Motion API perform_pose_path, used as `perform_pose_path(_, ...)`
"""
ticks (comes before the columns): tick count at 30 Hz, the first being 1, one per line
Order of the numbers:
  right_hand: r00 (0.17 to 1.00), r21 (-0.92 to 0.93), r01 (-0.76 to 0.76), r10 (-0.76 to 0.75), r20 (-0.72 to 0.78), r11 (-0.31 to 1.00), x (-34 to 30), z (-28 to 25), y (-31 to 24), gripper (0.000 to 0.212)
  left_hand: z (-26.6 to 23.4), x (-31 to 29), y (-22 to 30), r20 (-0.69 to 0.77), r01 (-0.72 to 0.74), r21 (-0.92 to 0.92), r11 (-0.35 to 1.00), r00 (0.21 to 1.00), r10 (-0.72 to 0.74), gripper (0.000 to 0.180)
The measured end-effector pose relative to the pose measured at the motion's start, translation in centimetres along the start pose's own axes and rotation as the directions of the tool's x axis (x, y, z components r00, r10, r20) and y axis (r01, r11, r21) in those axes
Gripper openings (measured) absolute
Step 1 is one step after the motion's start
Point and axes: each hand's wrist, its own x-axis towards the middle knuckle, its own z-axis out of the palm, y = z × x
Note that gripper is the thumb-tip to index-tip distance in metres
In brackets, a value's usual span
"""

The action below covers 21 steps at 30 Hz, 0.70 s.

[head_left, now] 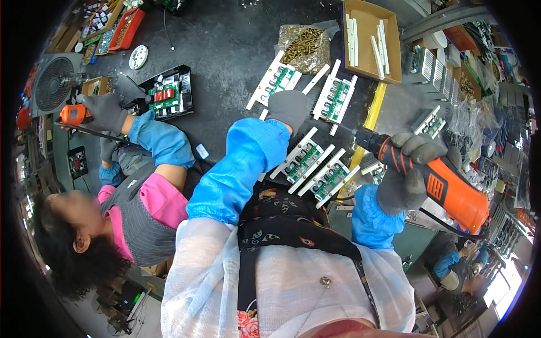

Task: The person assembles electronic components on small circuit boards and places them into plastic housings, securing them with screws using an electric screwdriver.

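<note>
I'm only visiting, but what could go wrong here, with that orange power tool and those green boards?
The right hand holds the orange power tool pointed roughly toward the left hand; a slip might catch that glove or scratch a green board.
Its black cord runs near the blue right sleeve and could snag.
The bag of brass-coloured parts might spill onto nearby boards if bumped.

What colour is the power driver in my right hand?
The power driver in your right hand is orange and black, clearest in the head view.
</note>
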Motion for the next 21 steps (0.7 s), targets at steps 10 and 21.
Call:
perform_pose_path(10, 1.0, -0.031, 0.004, -0.005, -0.026, 1.0, -0.6, -0.3, -0.5, 0.075, -0.1, 0.3, -0.1, -0.024, -0.023, 0.095, 0.995, 0.999, 0.026, 0.014)
perform_pose_path(21, 0.999, 0.05, -0.037, 0.037, -0.002, 0.998, 1.5, 0.9, 2.2, 0.051, -2.9, -6.2, -1.0, -0.039, 0.081, -0.164, 0.983, 0.995, -0.088, 0.024)
